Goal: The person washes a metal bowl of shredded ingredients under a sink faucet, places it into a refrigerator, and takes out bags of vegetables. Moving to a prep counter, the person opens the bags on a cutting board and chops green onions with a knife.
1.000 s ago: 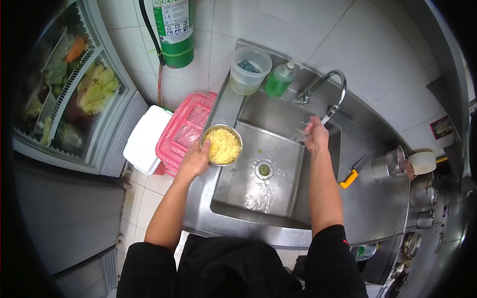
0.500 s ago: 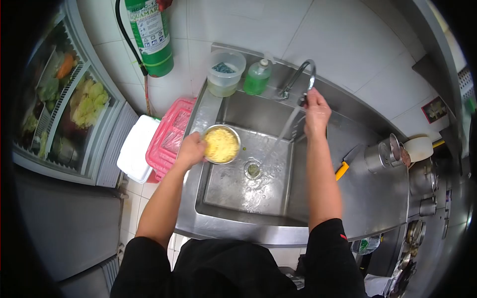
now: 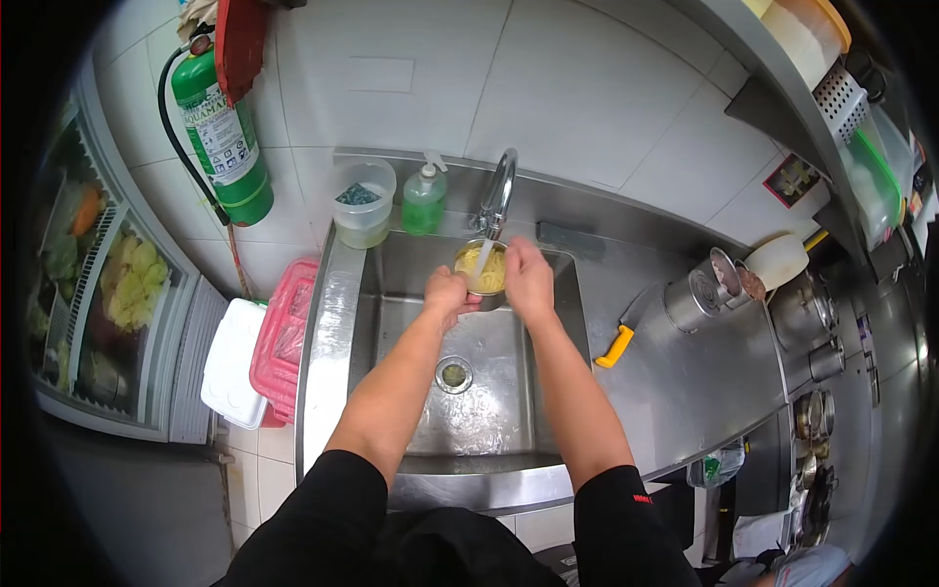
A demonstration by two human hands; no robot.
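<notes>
Here, in the head view, both hands hold a small metal bowl [image 3: 481,270] of yellow shredded food up under the tap [image 3: 497,196], over the back part of the sink [image 3: 391,323]. The left hand [image 3: 446,292] grips the bowl's near-left rim, its fingers closed around it; the right hand [image 3: 528,279] clasps the right side, its fingers curled on the wall of the bowl. A stream of water falls from the spout straight into the bowl.

The likeliest trouble, as a judgement, is overflow: the bowl looks small and already well filled, so running water could lift the light shreds over the rim and carry them down toward the open drain [image 3: 453,374] just below. A wet metal rim is also slippery; a loose grip on either side could tip the bowl and dump its contents into the basin. Splash from the stream could reach the sleeves or the steel tabletop [image 3: 675,372] to the right, where a yellow-handled knife [image 3: 620,338] lies near the sink edge, well apart from the hands. A soap bottle [image 3: 424,201] and a plastic tub [image 3: 363,203] stand on the ledge just left of the tap, close enough for a swinging elbow or bowl to knock.
</notes>
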